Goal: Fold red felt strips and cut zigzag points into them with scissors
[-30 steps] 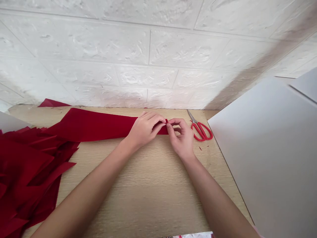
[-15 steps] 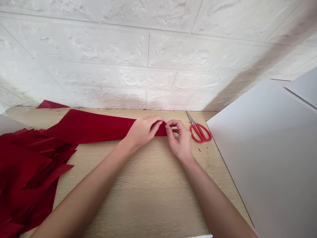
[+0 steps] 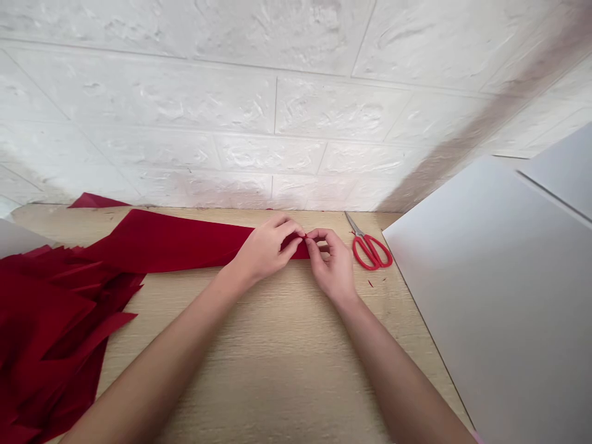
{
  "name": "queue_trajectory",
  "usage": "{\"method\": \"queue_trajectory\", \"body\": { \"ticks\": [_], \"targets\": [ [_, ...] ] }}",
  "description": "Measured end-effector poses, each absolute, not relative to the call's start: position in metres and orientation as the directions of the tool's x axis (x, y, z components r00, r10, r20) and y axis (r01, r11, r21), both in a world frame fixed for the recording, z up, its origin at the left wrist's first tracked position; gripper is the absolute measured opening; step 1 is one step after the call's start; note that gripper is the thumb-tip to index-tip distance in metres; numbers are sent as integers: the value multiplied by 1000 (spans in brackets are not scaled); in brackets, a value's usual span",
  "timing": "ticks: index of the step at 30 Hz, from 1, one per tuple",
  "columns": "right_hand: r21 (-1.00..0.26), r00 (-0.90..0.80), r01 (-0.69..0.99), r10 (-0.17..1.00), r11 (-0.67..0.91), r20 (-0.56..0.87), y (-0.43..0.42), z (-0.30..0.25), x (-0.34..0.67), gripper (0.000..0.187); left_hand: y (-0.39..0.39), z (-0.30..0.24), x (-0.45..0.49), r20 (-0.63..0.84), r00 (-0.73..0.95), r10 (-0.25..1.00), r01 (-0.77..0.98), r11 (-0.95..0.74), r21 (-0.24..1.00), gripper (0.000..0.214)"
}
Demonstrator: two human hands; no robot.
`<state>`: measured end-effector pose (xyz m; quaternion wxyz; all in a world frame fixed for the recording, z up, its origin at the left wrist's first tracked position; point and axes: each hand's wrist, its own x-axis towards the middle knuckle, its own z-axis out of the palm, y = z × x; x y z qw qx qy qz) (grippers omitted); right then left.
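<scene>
Partly, both hands (image 3: 296, 253) hide the red paper strip's (image 3: 176, 243) end.

The long red sheet of paper (image 3: 176, 243) lies flat on the light wooden table (image 3: 277, 345), stretched sideways near the far edge. It is a matte, deep red band, wider at its left end, where it overlaps the heap of red paper offcuts (image 3: 50, 327). Its narrow right end is slightly raised, pinched between the left hand (image 3: 266, 250) and the right hand (image 3: 333, 262)
</scene>
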<state>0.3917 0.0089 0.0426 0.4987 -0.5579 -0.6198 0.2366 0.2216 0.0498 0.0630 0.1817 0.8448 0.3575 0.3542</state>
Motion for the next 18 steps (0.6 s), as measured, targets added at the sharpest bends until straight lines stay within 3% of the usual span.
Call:
{"method": "queue_trajectory", "body": {
  "ticks": [13, 18],
  "targets": [
    [-753, 57, 543, 878, 372, 475, 10, 40, 393, 9, 51, 70, 218, 344, 511, 788, 480, -593, 646, 11],
    [-743, 37, 545, 874, 389, 485, 10, 40, 394, 7, 53, 73, 214, 366, 483, 795, 456, -586, 670, 16]
  ]
}}
